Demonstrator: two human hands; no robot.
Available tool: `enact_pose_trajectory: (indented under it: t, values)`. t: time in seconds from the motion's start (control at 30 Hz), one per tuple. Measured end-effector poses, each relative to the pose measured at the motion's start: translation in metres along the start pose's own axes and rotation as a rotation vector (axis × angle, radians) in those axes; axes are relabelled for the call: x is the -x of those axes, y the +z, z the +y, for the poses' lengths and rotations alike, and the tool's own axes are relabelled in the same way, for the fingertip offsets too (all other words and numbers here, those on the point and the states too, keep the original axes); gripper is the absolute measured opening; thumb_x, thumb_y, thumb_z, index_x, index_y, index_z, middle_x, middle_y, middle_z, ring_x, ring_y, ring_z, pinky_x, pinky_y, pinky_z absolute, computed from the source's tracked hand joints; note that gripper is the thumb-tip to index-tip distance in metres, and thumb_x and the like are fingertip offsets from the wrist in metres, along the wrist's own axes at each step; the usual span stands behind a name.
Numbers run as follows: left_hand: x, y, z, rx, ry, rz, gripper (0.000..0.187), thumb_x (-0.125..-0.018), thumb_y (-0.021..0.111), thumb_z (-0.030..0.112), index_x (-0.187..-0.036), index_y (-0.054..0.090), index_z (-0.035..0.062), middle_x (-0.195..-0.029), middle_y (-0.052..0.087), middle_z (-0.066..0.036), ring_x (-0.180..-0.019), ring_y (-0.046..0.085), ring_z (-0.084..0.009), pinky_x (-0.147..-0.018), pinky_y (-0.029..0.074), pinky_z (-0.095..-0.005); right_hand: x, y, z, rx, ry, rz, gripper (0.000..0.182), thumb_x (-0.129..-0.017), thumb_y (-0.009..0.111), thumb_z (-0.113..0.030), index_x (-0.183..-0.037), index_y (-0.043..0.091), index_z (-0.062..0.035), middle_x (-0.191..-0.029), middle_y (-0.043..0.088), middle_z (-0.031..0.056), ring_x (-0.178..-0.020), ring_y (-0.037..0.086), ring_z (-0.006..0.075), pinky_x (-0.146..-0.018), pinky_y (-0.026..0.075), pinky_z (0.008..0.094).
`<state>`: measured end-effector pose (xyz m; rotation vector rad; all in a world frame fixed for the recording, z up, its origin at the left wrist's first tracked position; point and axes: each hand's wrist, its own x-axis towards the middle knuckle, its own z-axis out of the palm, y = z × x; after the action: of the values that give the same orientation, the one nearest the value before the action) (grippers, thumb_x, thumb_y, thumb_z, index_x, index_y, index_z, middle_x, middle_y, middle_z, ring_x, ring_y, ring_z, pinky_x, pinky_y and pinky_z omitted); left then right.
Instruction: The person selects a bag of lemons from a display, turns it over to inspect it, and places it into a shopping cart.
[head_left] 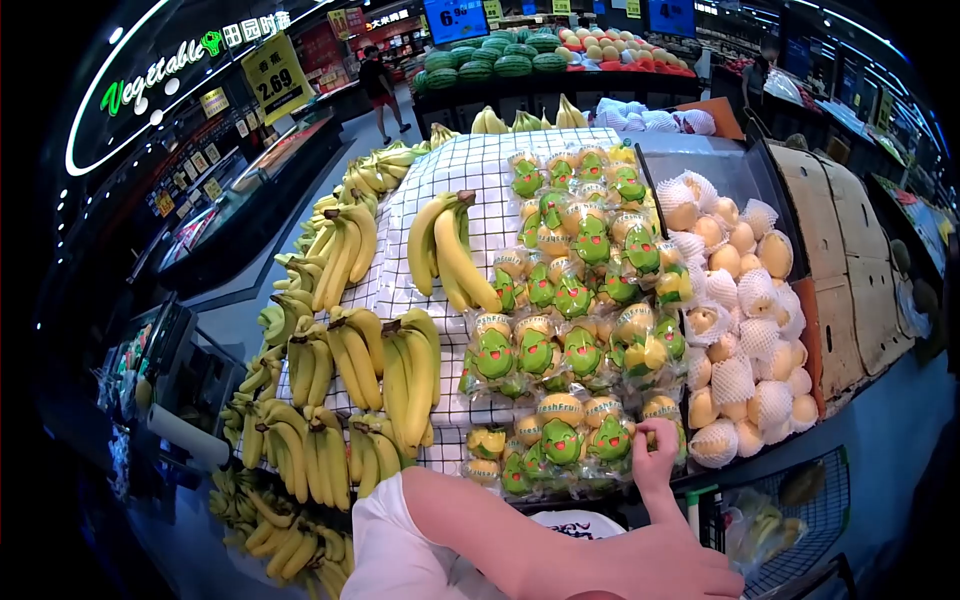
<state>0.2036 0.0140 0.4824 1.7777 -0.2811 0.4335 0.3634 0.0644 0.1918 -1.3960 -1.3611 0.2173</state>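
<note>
A bare forearm from a white sleeve crosses the bottom of the view to my left hand [690, 565], which lies nearest the camera at the lower right; its fingers are hidden. Beyond it, my right hand [655, 455] has its fingers bent together at the edge of a clear fruit packet [608, 440] with a green cartoon print, in the front row. Several like packets [582, 350] lie stacked behind. Left of them, yellow banana bunches [405, 375] rest on a white checked cloth [415, 175].
Pears in white foam nets [757, 335] fill a bin on the right, beside cardboard [835, 255]. A shopping cart [835, 520] with bagged fruit stands at the lower right. Watermelons [512, 66] are at the back. A person [377, 85] walks at the upper left.
</note>
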Motion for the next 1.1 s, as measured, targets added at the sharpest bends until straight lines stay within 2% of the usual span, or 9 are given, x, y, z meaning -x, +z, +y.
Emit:
enact_pose_trajectory:
  t: [0.1, 0.13, 0.3, 0.5, 0.7, 0.87, 1.0, 1.03, 1.1]
  values:
    - [0.012, -0.019, 0.01, 0.165, -0.527, 0.239, 0.02, -0.095, 0.051, 0.015, -0.102, 0.061, -0.0011, -0.081, 0.062, -0.013, -0.074, 0.062, -0.0243, -0.066, 0.05, -0.0339, -0.001, -0.002, 0.004, -0.045, 0.045, 0.019, 0.01, -0.077, 0.063, 0.005, -0.084, 0.062, -0.0028, -0.088, 0.064, 0.0106, -0.087, 0.058, 0.0305, -0.082, 0.045, 0.0394]
    - [0.024, -0.035, 0.001, 0.429, -0.163, 0.266, 0.018, -0.097, 0.048, 0.017, -0.105, 0.058, 0.0036, -0.09, 0.062, -0.013, -0.082, 0.062, -0.0269, -0.072, 0.05, -0.0338, -0.003, -0.005, 0.0, -0.009, 0.014, 0.031, 0.01, -0.077, 0.063, 0.005, -0.083, 0.062, -0.0028, -0.088, 0.064, 0.0107, -0.087, 0.059, 0.0305, -0.081, 0.045, 0.0393]
    - [-0.01, -0.015, -0.02, -0.256, 0.072, 0.277, 0.029, -0.102, 0.042, 0.021, -0.09, 0.058, 0.0005, -0.081, 0.06, -0.01, -0.067, 0.059, -0.0257, -0.062, 0.047, -0.0324, -0.004, 0.001, 0.004, 0.011, -0.028, 0.03, 0.012, -0.077, 0.063, 0.007, -0.083, 0.063, -0.0031, -0.086, 0.064, 0.0109, -0.083, 0.059, 0.0305, -0.079, 0.045, 0.0385]
    - [-0.018, -0.002, -0.032, 0.178, 0.291, 0.108, 0.042, -0.1, 0.044, 0.032, -0.071, 0.053, 0.0032, -0.068, 0.055, -0.007, -0.057, 0.052, -0.0224, -0.054, 0.04, -0.0318, -0.009, 0.004, -0.004, -0.031, -0.006, 0.017, 0.013, -0.076, 0.063, 0.007, -0.084, 0.062, -0.0029, -0.086, 0.064, 0.0099, -0.081, 0.058, 0.0289, -0.075, 0.045, 0.0381]
    - [0.029, -0.097, -0.078, 0.139, -0.413, 0.608, 0.058, -0.101, 0.037, 0.044, -0.064, 0.056, 0.0033, -0.058, 0.054, -0.003, -0.055, 0.047, -0.0108, -0.053, 0.034, -0.0262, -0.011, 0.004, 0.004, -0.01, -0.025, 0.02, 0.014, -0.075, 0.064, 0.007, -0.084, 0.063, -0.0041, -0.085, 0.064, 0.0097, -0.08, 0.058, 0.0288, -0.075, 0.044, 0.0386]
    - [0.057, -0.195, -0.123, -0.308, -0.546, 0.839, 0.071, -0.108, 0.037, 0.044, -0.05, 0.051, 0.0057, -0.046, 0.045, 0.0, -0.045, 0.043, -0.0087, -0.046, 0.034, -0.0255, -0.013, 0.008, 0.005, 0.033, -0.078, -0.001, 0.017, -0.073, 0.065, 0.007, -0.085, 0.063, -0.0051, -0.086, 0.065, 0.0087, -0.08, 0.058, 0.029, -0.075, 0.044, 0.0386]
    - [0.078, -0.282, -0.158, -0.839, -0.676, 1.034, 0.048, -0.102, 0.051, 0.036, -0.07, 0.068, 0.0047, -0.052, 0.054, -0.01, -0.052, 0.057, -0.0239, -0.055, 0.042, -0.0393, -0.013, 0.012, 0.009, 0.054, -0.118, -0.027, 0.018, -0.072, 0.065, 0.005, -0.086, 0.064, -0.0056, -0.086, 0.066, 0.0082, -0.081, 0.058, 0.0287, -0.076, 0.043, 0.0388]
    - [0.091, -0.308, -0.174, -0.968, -0.561, 1.09, 0.027, -0.099, 0.053, 0.028, -0.093, 0.068, 0.0054, -0.059, 0.058, -0.012, -0.059, 0.062, -0.0276, -0.06, 0.047, -0.0422, -0.013, 0.013, 0.009, 0.066, -0.128, -0.029, 0.018, -0.072, 0.065, 0.005, -0.087, 0.064, -0.0057, -0.086, 0.066, 0.0081, -0.081, 0.059, 0.0285, -0.076, 0.042, 0.0388]
    - [0.11, -0.35, -0.185, -1.034, -0.62, 1.167, 0.042, -0.088, 0.06, 0.012, -0.128, 0.048, 0.0067, -0.093, 0.066, -0.016, -0.087, 0.066, -0.0318, -0.078, 0.052, -0.0428, -0.013, 0.013, 0.01, 0.076, -0.128, -0.032, 0.018, -0.072, 0.065, 0.004, -0.087, 0.064, -0.0058, -0.087, 0.066, 0.008, -0.081, 0.059, 0.0282, -0.076, 0.042, 0.0386]
